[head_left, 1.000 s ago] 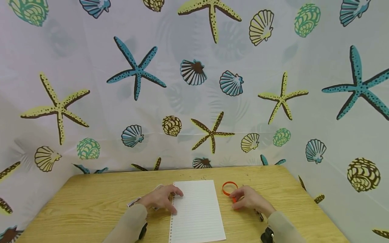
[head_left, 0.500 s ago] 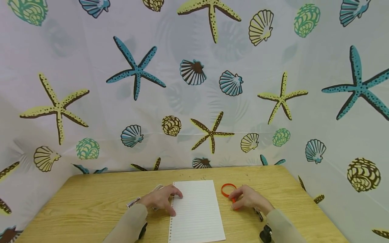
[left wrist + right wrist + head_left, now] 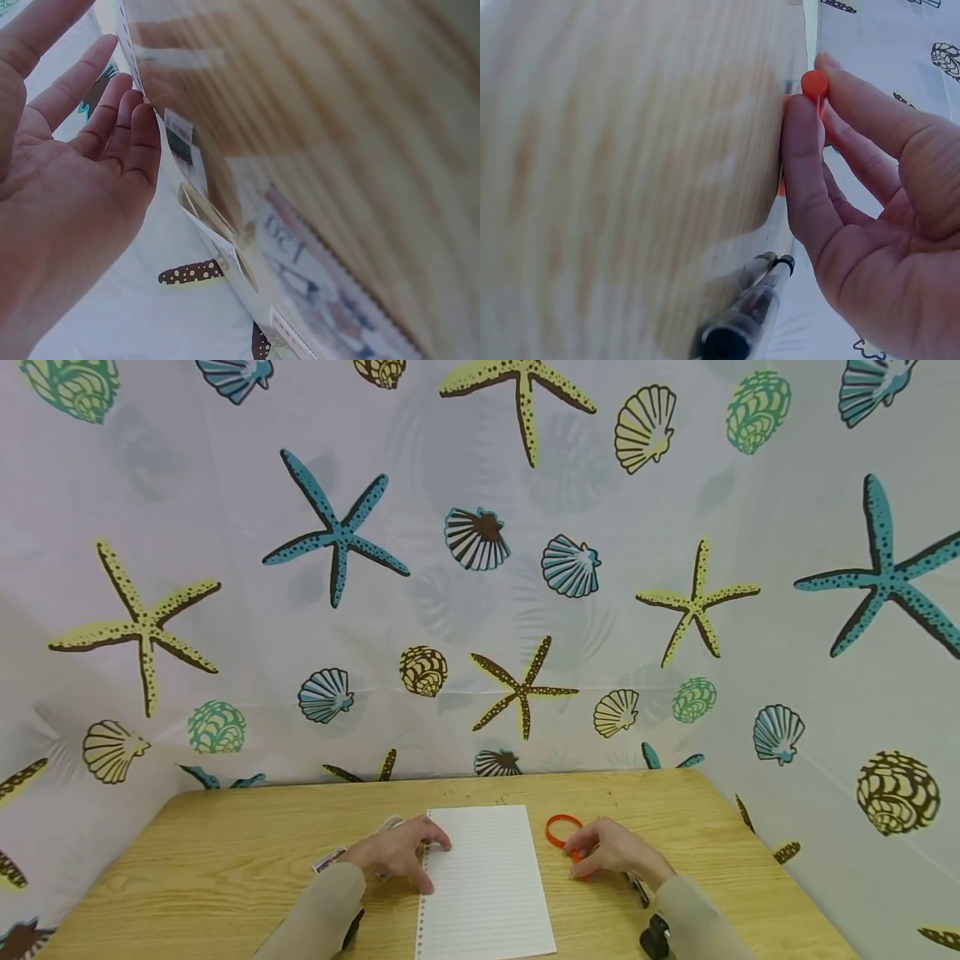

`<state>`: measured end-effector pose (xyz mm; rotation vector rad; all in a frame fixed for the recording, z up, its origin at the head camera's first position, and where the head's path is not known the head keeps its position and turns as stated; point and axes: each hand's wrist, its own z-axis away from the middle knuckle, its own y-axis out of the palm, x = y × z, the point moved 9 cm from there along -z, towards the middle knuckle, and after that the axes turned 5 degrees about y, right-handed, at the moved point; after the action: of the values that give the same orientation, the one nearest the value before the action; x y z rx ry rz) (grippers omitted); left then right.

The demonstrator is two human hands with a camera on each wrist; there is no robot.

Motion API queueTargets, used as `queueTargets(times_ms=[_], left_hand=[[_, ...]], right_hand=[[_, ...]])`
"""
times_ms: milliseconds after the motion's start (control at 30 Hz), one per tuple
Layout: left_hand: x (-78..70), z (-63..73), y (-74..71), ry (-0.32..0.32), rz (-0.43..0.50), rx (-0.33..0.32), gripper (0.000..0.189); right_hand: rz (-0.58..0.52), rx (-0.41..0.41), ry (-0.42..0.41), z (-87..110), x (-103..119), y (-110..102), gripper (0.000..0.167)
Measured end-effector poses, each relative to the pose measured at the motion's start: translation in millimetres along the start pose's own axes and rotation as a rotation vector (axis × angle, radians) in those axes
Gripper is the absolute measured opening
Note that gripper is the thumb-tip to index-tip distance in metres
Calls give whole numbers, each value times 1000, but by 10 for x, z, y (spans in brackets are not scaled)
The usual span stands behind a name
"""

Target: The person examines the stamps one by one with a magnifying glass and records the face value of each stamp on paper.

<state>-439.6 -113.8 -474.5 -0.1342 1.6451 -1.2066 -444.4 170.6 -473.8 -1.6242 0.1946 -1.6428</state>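
One red magnifying glass (image 3: pixel 576 857) is to the right of a single lined sheet (image 3: pixel 487 893); the right hand (image 3: pixel 611 847) pinches its handle, hiding much of it. The left hand (image 3: pixel 393 852), fingers parted, is at the sheet's left edge and partly covers printed slips (image 3: pixel 330 859), too blurred to count. One pen (image 3: pixel 637 890) lies on the surface (image 3: pixel 225 860), half hidden by the right forearm. The sheet's near edge is partly cut off.

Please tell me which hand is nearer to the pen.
Right. The right hand is close to the pen, partly hiding it; the left hand is at the left edge of the paper.
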Motion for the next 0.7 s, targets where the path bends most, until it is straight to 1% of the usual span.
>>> queueTargets(times_ms=[133, 300, 467, 700], left_hand=[[-13, -4, -6, 4, -7, -2, 53], [-12, 7, -4, -10, 2, 0, 52], [-1, 12, 3, -15, 7, -2, 52], [-5, 26, 1, -12, 14, 5, 51]], right_hand=[[19, -9, 10, 7, 11, 4, 27], [18, -15, 20, -3, -1, 12, 25], [15, -6, 1, -14, -4, 18, 25], [-47, 16, -7, -2, -28, 7, 27]])
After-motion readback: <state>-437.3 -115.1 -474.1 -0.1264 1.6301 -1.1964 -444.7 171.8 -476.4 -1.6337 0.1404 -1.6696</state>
